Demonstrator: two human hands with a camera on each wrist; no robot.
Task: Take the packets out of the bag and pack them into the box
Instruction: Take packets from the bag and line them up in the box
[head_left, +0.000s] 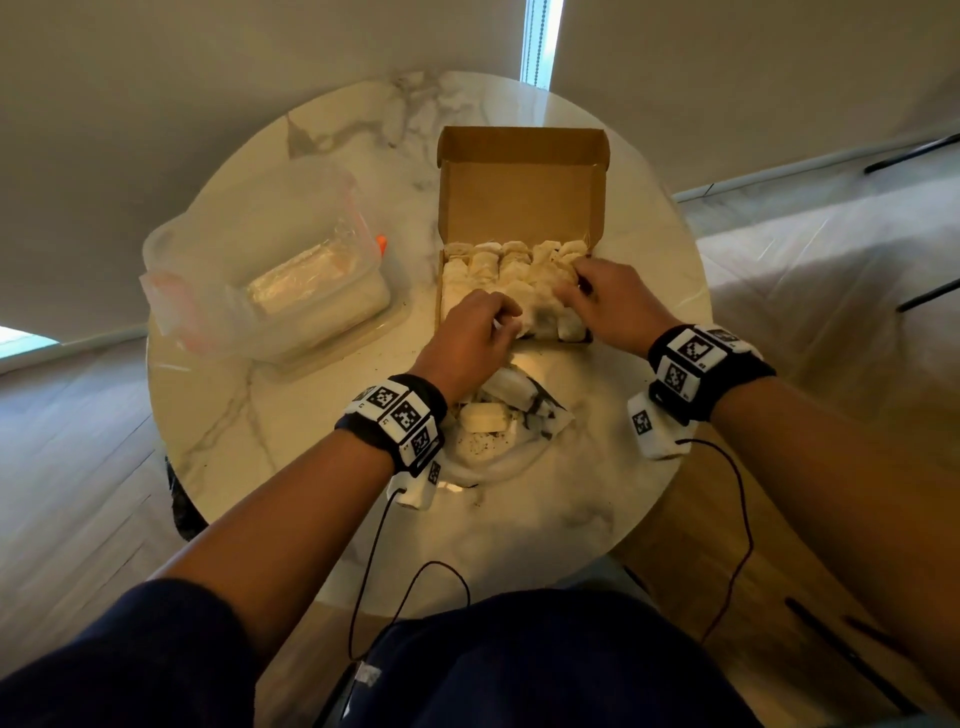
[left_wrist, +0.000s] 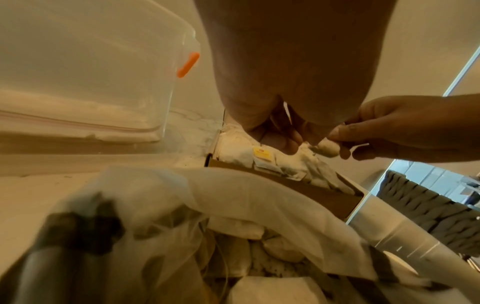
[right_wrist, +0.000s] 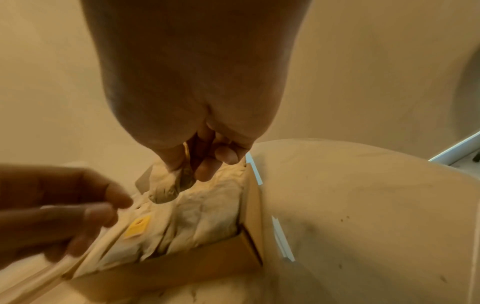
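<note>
Box (head_left: 519, 208) w/ packets (head_left: 511, 270): right hand (head_left: 608, 301) pinches one, left hand (head_left: 470, 332) curled (grip unclear).

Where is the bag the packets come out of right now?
In the head view the bag lies open on the marble table, nearest the person, just in front of the cardboard box, under the left hand.

The cardboard box (head_left: 519, 208) is nearly filled with packets (head_left: 511, 270), its raised lid walling the far side. A clear plastic tub (head_left: 270, 270) blocks the left; the open bag (head_left: 498, 415) lies just before the box. Bare marble table (head_left: 623, 493) stays free at right.
</note>
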